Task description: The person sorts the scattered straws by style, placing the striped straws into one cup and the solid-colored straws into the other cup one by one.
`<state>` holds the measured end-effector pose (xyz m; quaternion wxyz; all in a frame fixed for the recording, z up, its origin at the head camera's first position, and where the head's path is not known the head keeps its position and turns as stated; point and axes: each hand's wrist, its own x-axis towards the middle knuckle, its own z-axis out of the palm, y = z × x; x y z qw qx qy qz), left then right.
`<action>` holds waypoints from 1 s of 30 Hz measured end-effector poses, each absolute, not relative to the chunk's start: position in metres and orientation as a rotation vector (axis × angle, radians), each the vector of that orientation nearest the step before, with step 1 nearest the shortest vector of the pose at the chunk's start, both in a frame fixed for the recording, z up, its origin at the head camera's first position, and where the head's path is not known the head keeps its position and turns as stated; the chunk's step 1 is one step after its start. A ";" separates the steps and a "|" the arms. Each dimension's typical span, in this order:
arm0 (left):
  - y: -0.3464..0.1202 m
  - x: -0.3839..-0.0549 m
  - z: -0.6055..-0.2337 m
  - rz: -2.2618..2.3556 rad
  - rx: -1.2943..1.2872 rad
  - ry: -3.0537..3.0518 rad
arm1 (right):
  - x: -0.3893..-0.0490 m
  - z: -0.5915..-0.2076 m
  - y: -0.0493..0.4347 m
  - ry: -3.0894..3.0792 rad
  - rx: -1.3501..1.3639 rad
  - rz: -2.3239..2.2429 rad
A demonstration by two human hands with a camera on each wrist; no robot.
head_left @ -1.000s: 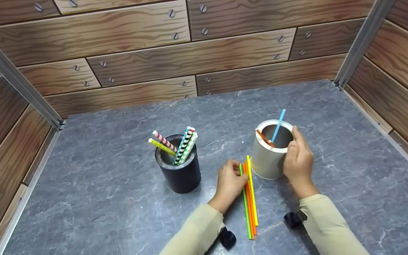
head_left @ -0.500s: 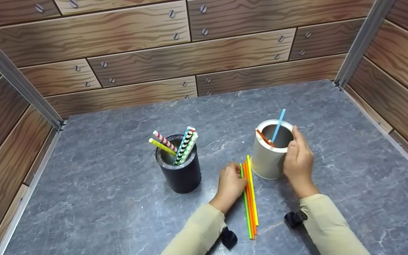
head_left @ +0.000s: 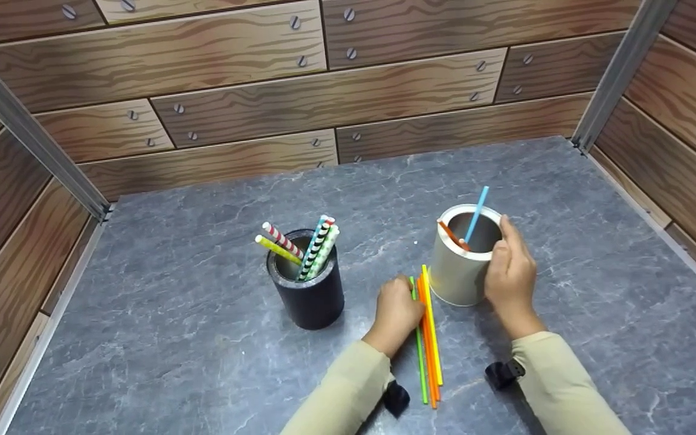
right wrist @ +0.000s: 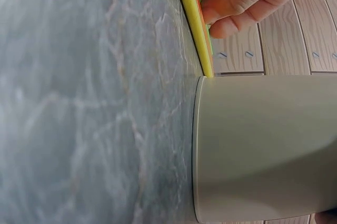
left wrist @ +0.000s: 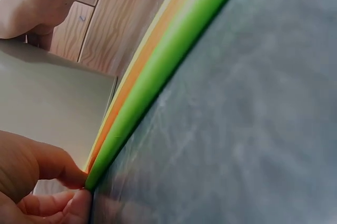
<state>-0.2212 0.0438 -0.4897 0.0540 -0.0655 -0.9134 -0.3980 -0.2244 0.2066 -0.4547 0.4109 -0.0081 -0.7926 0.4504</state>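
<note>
My left hand (head_left: 397, 314) pinches the upper end of a green straw (head_left: 422, 368) lying on the table. Orange straws (head_left: 431, 365) and a yellow straw (head_left: 436, 350) lie close along its right side. In the left wrist view, thumb and fingers (left wrist: 58, 169) meet at the green straw's end. A pale metal can (head_left: 458, 281) stands upright just right of the straws. My right hand (head_left: 512, 278) holds the can's right side near the rim, with its far fingers partly hidden. Inside the can lean a blue straw (head_left: 476, 214) and orange straws (head_left: 452, 235).
A black cup (head_left: 312, 305) stands left of my left hand, holding several patterned straws (head_left: 318, 248) and a yellow one (head_left: 277, 249). Wood-patterned walls (head_left: 251, 103) enclose the grey marbled table (head_left: 173, 302) at the back and sides.
My left hand has shifted slightly right, and its fingers have closed on the green straw, which has slid slightly away from me. The right hand and can stay in place.
</note>
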 end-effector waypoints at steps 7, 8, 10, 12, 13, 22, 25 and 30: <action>0.048 -0.227 -0.486 -1.084 -0.173 -2.879 | -0.224 -0.456 0.208 -2.001 -0.023 1.126; 0.048 -0.228 -0.485 -1.054 -0.186 -2.888 | -0.224 -0.456 0.208 -2.000 -0.023 1.125; 0.049 -0.229 -0.485 -0.999 -0.215 -2.901 | -0.224 -0.455 0.208 -1.994 -0.016 1.129; 0.049 -0.230 -0.484 -0.947 -0.232 -2.911 | -0.224 -0.455 0.208 -1.994 -0.011 1.127; 0.050 -0.230 -0.484 -0.937 -0.231 -2.914 | -0.224 -0.455 0.208 -1.995 -0.011 1.126; 0.046 -0.233 -0.484 -1.145 -0.069 -2.932 | -0.224 -0.455 0.207 -1.996 -0.017 1.143; 0.044 -0.235 -0.485 -1.226 -0.024 -2.943 | -0.224 -0.455 0.207 -2.000 -0.019 1.143; 0.038 -0.237 -0.485 -1.354 -0.005 -2.954 | -0.224 -0.456 0.207 -2.002 -0.022 1.128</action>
